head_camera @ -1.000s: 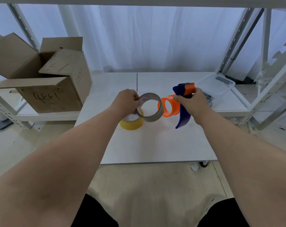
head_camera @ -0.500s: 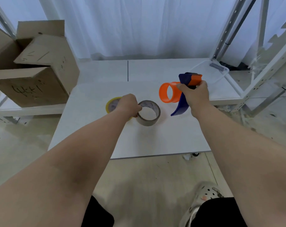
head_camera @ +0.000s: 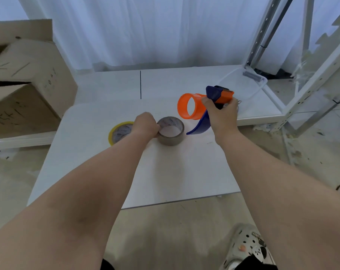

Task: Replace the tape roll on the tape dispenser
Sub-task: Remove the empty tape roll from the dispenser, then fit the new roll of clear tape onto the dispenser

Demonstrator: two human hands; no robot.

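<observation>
Tape dispenser, orange and blue, is held clear of the surface by the right hand, whose fingers are wrapped tight around its handle; its bare orange spool is turned leftward and carries no roll, and its curved blue blade arm hangs down toward the surface. The brown tape roll is lying flat on the surface, just below and left of the spool, and is gripped at its left rim by the closed fingers of the left hand. A yellow tape roll is seen flat on the surface just left of that hand, partly hidden by it. Farther out, a cardboard box is set on a low shelf at the left, a clear plastic tray is placed behind the dispenser, and a white curtain is hung along the back. A perforated clog is visible at the bottom edge.
</observation>
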